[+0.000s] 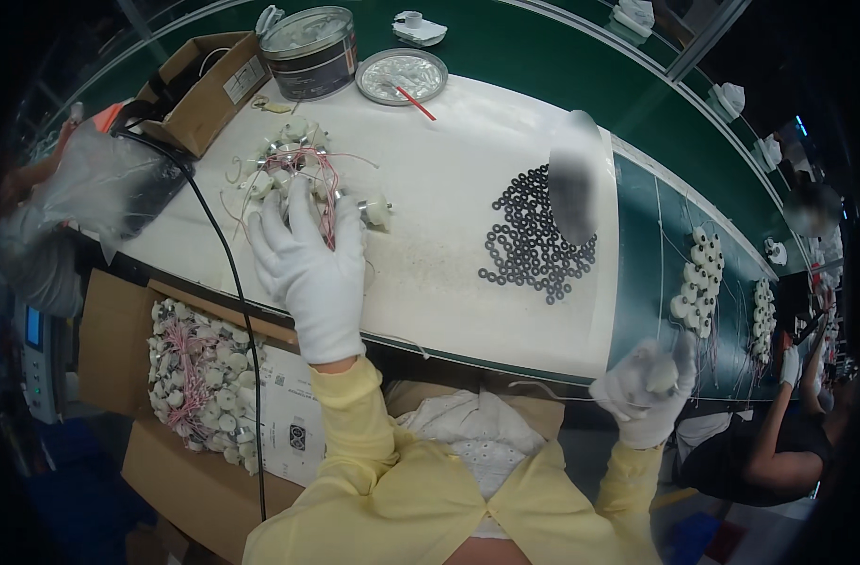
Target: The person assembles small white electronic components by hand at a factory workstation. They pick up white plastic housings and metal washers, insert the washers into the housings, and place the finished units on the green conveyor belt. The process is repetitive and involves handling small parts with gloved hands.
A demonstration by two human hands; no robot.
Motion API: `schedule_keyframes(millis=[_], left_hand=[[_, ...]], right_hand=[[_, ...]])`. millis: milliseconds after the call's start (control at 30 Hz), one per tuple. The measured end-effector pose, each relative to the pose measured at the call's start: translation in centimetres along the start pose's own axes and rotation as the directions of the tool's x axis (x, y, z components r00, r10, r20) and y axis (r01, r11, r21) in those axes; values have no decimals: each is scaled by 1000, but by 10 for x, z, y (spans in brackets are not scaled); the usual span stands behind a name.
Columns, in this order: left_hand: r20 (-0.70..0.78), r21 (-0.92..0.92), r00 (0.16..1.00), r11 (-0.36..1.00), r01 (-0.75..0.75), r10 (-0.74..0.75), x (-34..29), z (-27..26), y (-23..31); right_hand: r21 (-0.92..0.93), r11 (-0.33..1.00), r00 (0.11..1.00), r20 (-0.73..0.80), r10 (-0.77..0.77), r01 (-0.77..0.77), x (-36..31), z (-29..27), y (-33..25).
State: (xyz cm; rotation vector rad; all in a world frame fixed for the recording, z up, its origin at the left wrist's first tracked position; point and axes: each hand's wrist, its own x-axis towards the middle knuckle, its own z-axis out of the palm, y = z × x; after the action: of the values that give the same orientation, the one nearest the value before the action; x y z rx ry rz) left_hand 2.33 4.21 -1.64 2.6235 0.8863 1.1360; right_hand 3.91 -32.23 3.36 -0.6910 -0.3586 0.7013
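My left hand (309, 268), in a white glove, lies over a pile of white round wired parts (298, 141) on the white tabletop. Its fingers are stretched and spread among the parts and their pink wires. Close to its fingertips sits one more white part (374, 209). Off the table's front edge at the right, my gloved right hand (645, 391) is closed around a white round wired part (661, 379). Motion blurs this hand somewhat, and a thin wire trails from it to the left. Many small black rings (534, 231) lie spread between my hands.
A tin (308, 56), its lid with a red stick (402, 77), and a cardboard box (204, 89) stand at the back left. A black cable (225, 247) crosses the table edge. Below, a carton (199, 377) holds wired parts. Green conveyor (642, 245) carries part clusters; a co-worker sits right.
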Motion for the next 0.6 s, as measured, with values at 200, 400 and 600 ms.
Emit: schedule_keyframes(millis=[200,400,600], left_hand=[[143,-47,986,995,-84,90,1,5,27],[49,41,989,989,-144,142,4,-5,37],[37,108,976,970,-217,214,5,-1,34]], right_hand=[[-207,973,974,-221,56,-103,-47,-14,-38],[-703,335,742,-670,-20,-627,-15,18,-54],[-757,-430,871,-419,-257,-491,28,8,-29]])
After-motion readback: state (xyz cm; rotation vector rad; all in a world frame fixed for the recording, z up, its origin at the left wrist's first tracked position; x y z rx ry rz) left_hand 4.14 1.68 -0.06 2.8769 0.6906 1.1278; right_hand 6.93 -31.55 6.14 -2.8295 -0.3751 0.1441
